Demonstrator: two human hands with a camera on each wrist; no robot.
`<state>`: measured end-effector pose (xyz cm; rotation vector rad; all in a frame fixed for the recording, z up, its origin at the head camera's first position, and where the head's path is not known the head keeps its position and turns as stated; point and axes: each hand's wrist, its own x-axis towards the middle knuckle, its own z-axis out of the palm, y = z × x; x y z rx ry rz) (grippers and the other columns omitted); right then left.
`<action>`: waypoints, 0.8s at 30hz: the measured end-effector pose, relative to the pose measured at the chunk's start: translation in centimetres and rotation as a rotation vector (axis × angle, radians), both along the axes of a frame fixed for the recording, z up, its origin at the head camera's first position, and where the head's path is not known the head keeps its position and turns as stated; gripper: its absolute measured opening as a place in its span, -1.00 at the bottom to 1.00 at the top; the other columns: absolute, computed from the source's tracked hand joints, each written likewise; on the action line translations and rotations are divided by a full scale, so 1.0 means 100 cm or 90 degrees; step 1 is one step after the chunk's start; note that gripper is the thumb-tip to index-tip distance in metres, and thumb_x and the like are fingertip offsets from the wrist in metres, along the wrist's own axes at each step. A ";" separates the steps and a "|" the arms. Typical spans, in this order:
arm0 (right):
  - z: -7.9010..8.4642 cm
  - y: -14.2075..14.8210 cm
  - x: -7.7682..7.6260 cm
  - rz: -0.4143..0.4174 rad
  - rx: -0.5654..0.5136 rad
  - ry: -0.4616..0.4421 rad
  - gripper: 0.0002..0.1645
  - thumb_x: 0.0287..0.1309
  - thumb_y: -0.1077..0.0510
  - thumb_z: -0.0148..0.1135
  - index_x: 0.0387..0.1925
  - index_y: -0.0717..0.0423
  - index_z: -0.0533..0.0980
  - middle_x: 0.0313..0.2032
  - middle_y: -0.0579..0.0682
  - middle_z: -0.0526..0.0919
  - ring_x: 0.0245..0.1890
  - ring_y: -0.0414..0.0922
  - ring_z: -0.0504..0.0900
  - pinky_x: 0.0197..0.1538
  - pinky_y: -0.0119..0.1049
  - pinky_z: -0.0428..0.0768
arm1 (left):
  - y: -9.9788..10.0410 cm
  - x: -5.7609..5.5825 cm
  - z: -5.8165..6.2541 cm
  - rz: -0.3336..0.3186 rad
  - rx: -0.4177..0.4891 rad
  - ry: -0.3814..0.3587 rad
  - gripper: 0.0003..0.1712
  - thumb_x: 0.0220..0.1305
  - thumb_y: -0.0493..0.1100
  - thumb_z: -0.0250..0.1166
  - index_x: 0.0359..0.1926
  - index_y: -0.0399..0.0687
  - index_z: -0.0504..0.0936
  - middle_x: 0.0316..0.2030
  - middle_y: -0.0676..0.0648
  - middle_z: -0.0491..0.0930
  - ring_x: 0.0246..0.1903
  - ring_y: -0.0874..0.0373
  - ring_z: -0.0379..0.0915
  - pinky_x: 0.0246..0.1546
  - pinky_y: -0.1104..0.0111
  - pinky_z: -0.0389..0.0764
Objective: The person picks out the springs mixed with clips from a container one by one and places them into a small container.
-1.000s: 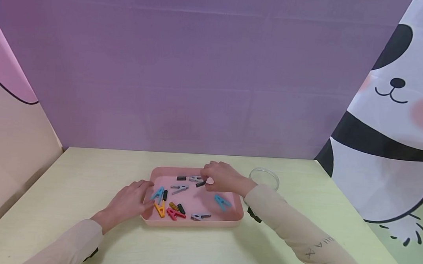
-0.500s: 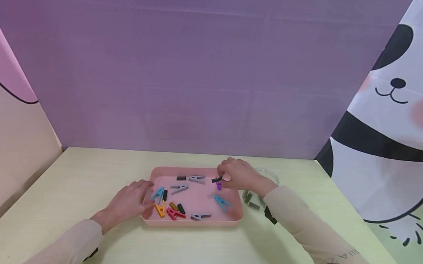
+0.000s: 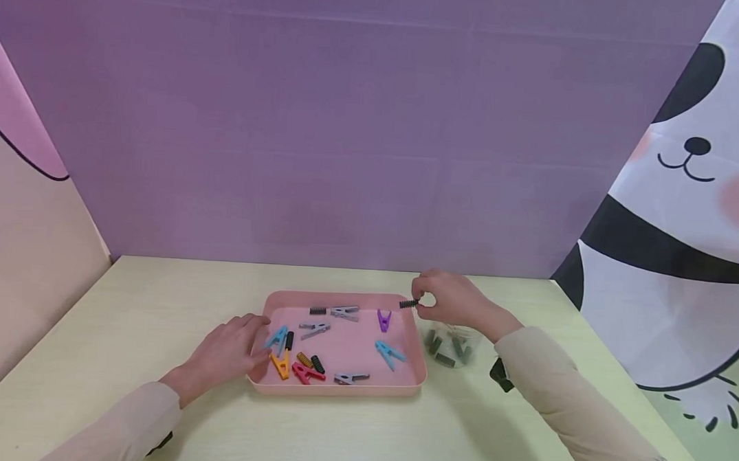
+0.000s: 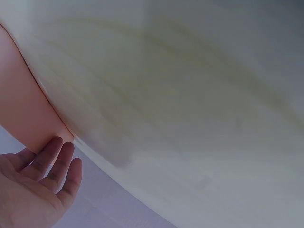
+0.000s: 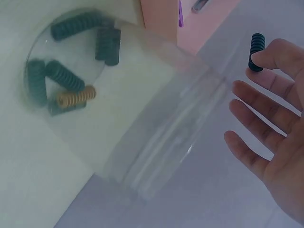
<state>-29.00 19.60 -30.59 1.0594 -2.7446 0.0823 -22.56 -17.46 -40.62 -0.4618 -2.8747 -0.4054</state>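
Note:
My right hand (image 3: 456, 302) pinches a dark green coil spring (image 5: 257, 52) between thumb and index finger, over the right rim of a pink tray (image 3: 352, 347). The other right fingers are spread. Below and beside that hand stands a clear plastic jar (image 5: 152, 142), holding several dark green springs (image 5: 67, 76) and a yellow spring (image 5: 77, 97). At the tray's left edge rests my left hand (image 3: 231, 348), its loosely bent fingers touching the wall. A purple clip (image 3: 384, 320) lies near the tray's right side.
Inside the tray lie grey clips (image 3: 344, 313), blue clips (image 3: 389, 354), an orange clip (image 3: 279, 365) and a red clip (image 3: 307, 373). A black spring (image 3: 318, 311) and a yellow spring (image 3: 304, 360) lie among them. A purple backdrop (image 3: 349, 133) rises behind the table.
My right hand has carried the spring rightward from above the tray's middle to its right rim. The purple clip and the jar's springs have come into sight. The left hand stays put.

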 end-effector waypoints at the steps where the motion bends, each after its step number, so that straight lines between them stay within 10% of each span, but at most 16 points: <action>1: 0.001 0.002 0.000 -0.003 -0.003 0.000 -0.91 -0.09 0.15 0.25 -0.44 -0.04 0.53 -0.39 -0.17 0.55 -0.38 -0.19 0.48 -0.38 -0.32 0.48 | 0.000 0.000 0.000 0.001 -0.001 0.000 -0.35 0.04 0.05 0.28 0.11 -0.18 0.41 0.04 -0.17 0.48 0.01 -0.10 0.42 0.01 0.02 0.47; 24: 0.005 0.058 0.008 -0.073 -0.065 0.005 -0.91 -0.10 0.18 0.25 -0.46 -0.01 0.51 -0.38 -0.09 0.57 -0.32 -0.14 0.50 -0.29 -0.22 0.50 | -0.001 -0.001 -0.001 0.006 0.004 -0.008 -0.35 0.03 0.05 0.28 0.12 -0.18 0.41 0.05 -0.16 0.47 0.02 -0.09 0.41 0.01 0.03 0.48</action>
